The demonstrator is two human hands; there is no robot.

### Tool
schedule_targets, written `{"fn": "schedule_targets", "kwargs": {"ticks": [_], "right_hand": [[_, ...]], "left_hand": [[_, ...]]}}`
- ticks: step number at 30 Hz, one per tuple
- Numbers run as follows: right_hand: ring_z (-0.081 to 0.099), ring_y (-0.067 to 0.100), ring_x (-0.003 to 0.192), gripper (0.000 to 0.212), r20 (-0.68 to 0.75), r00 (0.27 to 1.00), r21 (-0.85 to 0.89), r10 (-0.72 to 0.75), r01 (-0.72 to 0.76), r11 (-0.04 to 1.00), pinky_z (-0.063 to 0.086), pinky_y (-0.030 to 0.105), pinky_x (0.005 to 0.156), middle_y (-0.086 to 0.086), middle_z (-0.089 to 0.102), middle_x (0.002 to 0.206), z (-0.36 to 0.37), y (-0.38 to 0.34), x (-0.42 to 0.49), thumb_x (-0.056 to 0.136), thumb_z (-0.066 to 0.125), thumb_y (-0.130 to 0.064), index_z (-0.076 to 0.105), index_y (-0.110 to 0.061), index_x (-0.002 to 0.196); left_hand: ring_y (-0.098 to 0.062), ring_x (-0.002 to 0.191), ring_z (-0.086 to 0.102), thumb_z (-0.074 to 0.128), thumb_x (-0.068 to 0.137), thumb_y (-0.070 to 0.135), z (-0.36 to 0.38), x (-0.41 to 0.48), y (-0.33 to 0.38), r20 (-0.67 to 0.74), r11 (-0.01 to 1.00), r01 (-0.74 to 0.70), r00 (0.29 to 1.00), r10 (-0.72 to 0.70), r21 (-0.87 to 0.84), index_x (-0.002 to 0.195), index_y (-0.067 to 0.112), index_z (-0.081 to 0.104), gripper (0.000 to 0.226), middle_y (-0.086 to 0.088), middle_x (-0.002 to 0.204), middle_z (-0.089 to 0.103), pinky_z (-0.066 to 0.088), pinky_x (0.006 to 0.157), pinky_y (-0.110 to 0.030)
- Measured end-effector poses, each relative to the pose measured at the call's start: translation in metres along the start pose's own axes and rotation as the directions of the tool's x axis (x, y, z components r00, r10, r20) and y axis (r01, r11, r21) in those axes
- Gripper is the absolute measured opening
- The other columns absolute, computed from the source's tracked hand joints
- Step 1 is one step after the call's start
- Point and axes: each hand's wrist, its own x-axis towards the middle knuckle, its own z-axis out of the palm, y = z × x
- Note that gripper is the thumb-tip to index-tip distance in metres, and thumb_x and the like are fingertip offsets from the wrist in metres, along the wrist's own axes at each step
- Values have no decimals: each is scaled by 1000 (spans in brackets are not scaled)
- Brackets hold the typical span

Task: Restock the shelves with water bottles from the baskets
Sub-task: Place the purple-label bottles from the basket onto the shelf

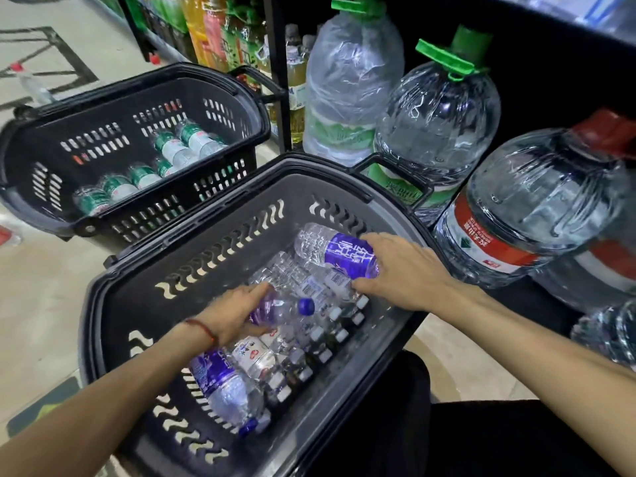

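**A:** Left forearm (103, 401) w/ the red string (203, 330) goes down into the near basket (241, 208). Why both hands in at once?

**B:** Prob grabbing two per trip, imo. Left hand (234, 313) is wrapped round a purple-cap bottle (278, 309). Right hand (402, 270) grips a purple-label bottle (340, 251) lying on top of the pile.

**A:** What else is in there?

**B:** Lots of small bottles (309, 339) lying side by side. Far basket (137, 84) has a few green-label bottles (172, 149). Big jugs (437, 122) stand just beside the near one.

Your one head camera looks forward and down, close over the near basket (344, 187), shelf (550, 304) at right.
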Motion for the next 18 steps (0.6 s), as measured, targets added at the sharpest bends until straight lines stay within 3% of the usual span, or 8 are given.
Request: {"fn": "schedule_targets", "kwargs": {"ticks": [2,4,6,9,13,16,18], "right_hand": [[61,26,113,53,-27,1000,-17,-2,1,1000,37,38,79,-4,59,121,-3,2,0,88,73,-53,51,-23,126],[60,26,121,62,-56,998,-20,5,-6,1000,42,40,83,-2,59,133,-7,3,0,89,74,-52,50,-21,137],[59,28,126,66,-82,997,-35,10,-13,999,47,45,92,1,57,142,-11,4,0,90,74,-51,47,-18,141],[57,27,127,70,-114,993,-38,8,-12,999,48,47,94,-2,55,142,-17,8,-4,91,74,-50,43,-20,146],[54,23,131,84,-155,987,33,48,-43,999,46,46,99,-6,53,144,-25,15,-17,91,74,-52,33,-25,158],[58,21,121,77,-176,977,89,121,-107,990,47,42,93,-6,57,131,-29,25,-32,88,76,-55,41,-27,150],[59,22,116,68,-203,964,120,173,-151,981,48,41,88,-6,60,126,-33,35,-45,85,75,-58,49,-28,140]], "left_hand": [[-6,93,68,84,81,31,-12,1,15,-85,950,38,994,-67,-311,131,26,50,60,6,111,65,57,82,-23],[-4,96,70,85,77,29,-23,2,32,-183,846,10,975,-127,-534,125,28,52,59,4,112,68,60,85,-25],[3,99,68,85,75,27,-33,3,49,-267,757,-44,948,-176,-652,127,25,50,62,4,115,66,58,80,-18],[9,98,66,86,78,20,-48,7,72,-353,715,-120,917,-186,-689,131,18,49,65,7,117,64,54,74,-9],[5,103,67,88,74,28,-70,12,102,-391,707,-227,917,-76,-670,126,18,53,64,7,117,68,53,85,-12],[-4,108,68,90,70,48,-80,18,126,-424,732,-297,906,12,-613,125,25,55,69,14,116,70,53,94,-20],[-5,107,67,91,70,46,-86,24,146,-452,734,-343,890,56,-586,123,28,56,66,16,114,69,53,94,-21]]}}
